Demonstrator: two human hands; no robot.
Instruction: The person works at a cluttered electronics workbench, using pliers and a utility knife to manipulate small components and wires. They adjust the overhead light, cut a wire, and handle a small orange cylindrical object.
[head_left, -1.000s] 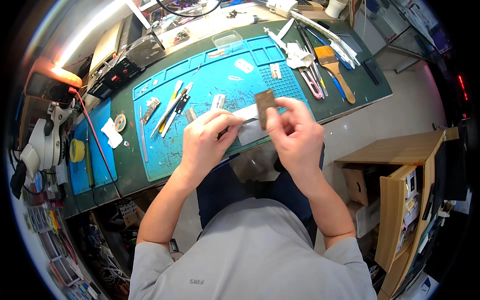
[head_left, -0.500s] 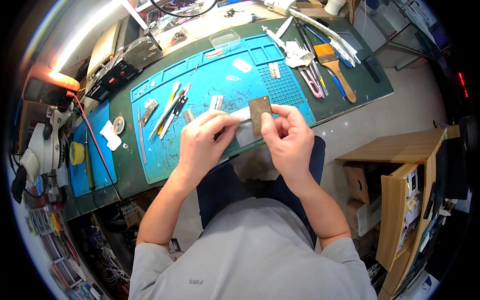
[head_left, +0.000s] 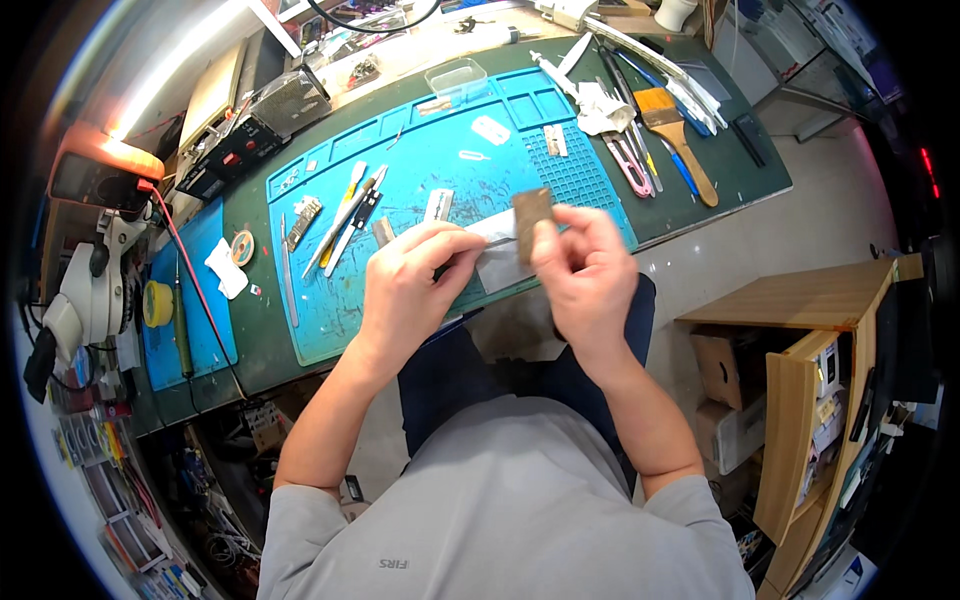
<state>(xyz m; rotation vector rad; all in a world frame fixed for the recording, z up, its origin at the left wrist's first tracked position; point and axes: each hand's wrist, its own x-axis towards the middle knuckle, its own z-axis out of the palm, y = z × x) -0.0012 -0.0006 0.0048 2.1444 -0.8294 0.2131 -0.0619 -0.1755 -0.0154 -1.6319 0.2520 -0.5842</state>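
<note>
My right hand [head_left: 592, 285] pinches a flat brown rectangular piece [head_left: 531, 222] between thumb and fingers, holding it up over the mat's near edge. My left hand [head_left: 418, 280] is closed in a pinch on a thin whitish strip [head_left: 494, 229], which runs toward the brown piece. Whether strip and piece touch, I cannot tell. Beneath them a greyish translucent sheet [head_left: 505, 268] lies along the near edge. Just beyond my left hand are a small silvery plate [head_left: 438, 205] and a grey block [head_left: 383, 232].
The blue work mat [head_left: 350, 290] carries tweezers [head_left: 345, 222] and slim tools to the left. At right lie a wide brush [head_left: 675, 135], a pink-handled cutter [head_left: 630, 170] and crumpled white tissue [head_left: 605, 110]. An orange multimeter [head_left: 105, 170] stands far left, a wooden cabinet [head_left: 790, 290] at right.
My right hand has shifted a little to the right with the brown piece, which is now turned more edge-on. The left hand keeps its pinch on the strip.
</note>
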